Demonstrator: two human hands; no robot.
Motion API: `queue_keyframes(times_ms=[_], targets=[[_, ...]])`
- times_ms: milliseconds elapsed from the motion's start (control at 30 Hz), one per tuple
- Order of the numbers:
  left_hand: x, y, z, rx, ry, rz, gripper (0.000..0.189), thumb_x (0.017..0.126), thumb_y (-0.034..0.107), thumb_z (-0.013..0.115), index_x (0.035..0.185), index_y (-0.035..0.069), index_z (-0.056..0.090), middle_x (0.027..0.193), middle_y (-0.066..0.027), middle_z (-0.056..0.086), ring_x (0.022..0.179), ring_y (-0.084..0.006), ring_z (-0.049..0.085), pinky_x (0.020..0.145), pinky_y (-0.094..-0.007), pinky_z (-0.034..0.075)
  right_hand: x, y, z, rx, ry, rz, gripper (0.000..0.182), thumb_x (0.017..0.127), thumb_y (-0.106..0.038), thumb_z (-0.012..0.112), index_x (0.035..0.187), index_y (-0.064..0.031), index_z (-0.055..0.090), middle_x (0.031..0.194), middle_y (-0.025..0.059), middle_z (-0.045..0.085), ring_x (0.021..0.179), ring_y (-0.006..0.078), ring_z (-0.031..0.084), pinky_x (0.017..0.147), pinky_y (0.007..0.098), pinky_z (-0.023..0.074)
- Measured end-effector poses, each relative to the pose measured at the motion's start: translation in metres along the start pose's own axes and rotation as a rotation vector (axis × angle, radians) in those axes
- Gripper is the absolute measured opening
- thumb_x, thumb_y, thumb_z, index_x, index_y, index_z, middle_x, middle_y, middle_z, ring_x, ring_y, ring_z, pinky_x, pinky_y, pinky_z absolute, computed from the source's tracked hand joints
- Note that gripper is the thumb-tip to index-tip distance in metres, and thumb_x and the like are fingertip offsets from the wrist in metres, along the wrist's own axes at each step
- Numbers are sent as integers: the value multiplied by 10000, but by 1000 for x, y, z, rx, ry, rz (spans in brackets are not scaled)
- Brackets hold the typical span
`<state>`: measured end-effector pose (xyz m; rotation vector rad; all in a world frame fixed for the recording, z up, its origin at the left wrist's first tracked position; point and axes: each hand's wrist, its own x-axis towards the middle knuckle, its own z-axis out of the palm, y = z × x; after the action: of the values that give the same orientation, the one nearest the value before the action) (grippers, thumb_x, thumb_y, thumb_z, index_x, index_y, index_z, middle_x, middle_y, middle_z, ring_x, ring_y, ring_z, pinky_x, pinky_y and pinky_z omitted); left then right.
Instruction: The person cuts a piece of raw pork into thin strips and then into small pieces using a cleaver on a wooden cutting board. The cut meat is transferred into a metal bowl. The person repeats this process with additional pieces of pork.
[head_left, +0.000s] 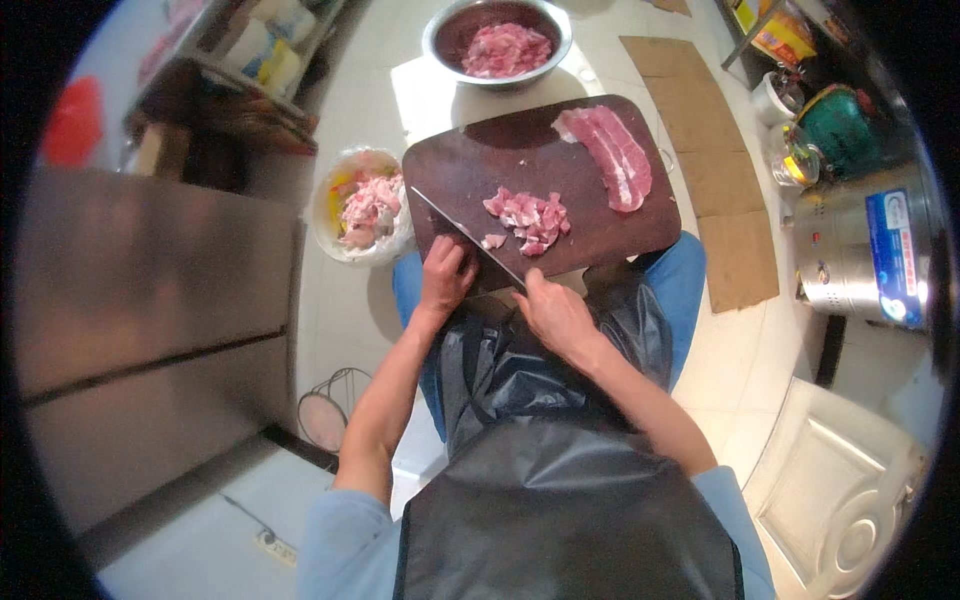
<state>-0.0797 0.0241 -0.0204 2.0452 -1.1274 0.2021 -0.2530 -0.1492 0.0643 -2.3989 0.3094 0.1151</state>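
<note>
My right hand (555, 311) is closed on the handle of a long knife (469, 236), whose blade slants up and left over a dark cutting board (465, 165). Left of the blade, my left hand (446, 274) rests at the board's near edge, fingers curled; whether it holds anything is hidden. Small pieces of raw meat (532, 217) lie in a pile at the middle of the board, right of the blade. A long slab of raw meat (615, 157) lies at the board's right side. The board rests over my lap.
A metal bowl (555, 56) of cut meat stands on the tiled floor beyond the board. A plastic-lined tub (321, 217) with meat scraps is at the left. Flattened cardboard (720, 187) lies at the right, beside a shiny metal container (840, 251). A cabinet (157, 277) stands far left.
</note>
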Motion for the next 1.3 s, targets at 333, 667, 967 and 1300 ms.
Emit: queue_keyframes(times_ms=[333,667,967,1300], targets=[[17,-5,0,6,-52,-81,150,877,-1,735,988,7,634,971,-140,637,929,-346,638,836,-445,527,-44,96,-42,946,-143,412,322,1087,-341,601,943,-54,581,661,-31,494,479,63,465,391,256,399],[71,-1,70,-77,165,-346,170,962,54,586,1059,21,721,1072,-160,687,1021,-335,667,924,-431,523,-82,102,-71,1111,37,532,278,1102,-288,590,980,-41,550,637,3,496,438,92,449,383,291,413],[79,48,110,-85,211,-246,243,956,92,610,1161,-12,688,1236,-177,662,1181,-379,599,1052,-472,465,-94,110,-71,1010,116,502,233,1095,-239,600,967,-51,549,632,-7,507,445,91,475,382,291,429],[72,61,107,-65,160,-241,390,961,223,669,1277,-5,641,1276,-181,625,1218,-379,561,1086,-471,439,-90,114,-67,1019,18,496,241,1092,-251,615,973,-56,538,636,-4,501,456,92,468,392,294,418]])
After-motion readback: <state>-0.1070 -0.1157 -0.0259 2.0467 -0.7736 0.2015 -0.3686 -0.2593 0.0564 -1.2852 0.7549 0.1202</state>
